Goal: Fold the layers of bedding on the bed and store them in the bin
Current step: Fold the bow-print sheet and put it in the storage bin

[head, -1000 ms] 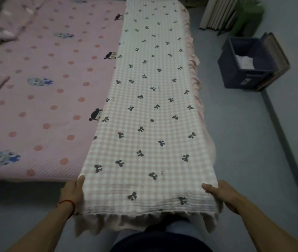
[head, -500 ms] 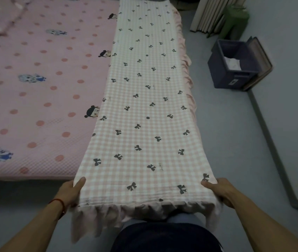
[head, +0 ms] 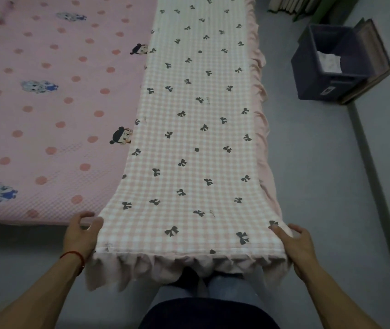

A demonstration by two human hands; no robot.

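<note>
A pink-and-white checked sheet with dark bows and a pink ruffle (head: 196, 129) lies folded into a long strip along the bed's right side. Its near end hangs off the foot of the bed over my legs. My left hand (head: 81, 236) grips the near left corner, thumb on top. My right hand (head: 296, 243) grips the near right corner, thumb on the cloth. A dark blue bin (head: 331, 67) stands on the floor at the right, with something white inside.
A pink dotted mattress cover with cartoon figures (head: 46, 110) covers the bed to the left. A flat brown board (head: 374, 58) leans against the bin. Grey floor (head: 320, 174) runs between bed and bin; a grey strip (head: 377, 186) edges it at right.
The near end of the sheet has come toward me and its ruffle now hangs lower over my legs. Both hands keep hold of the corners.
</note>
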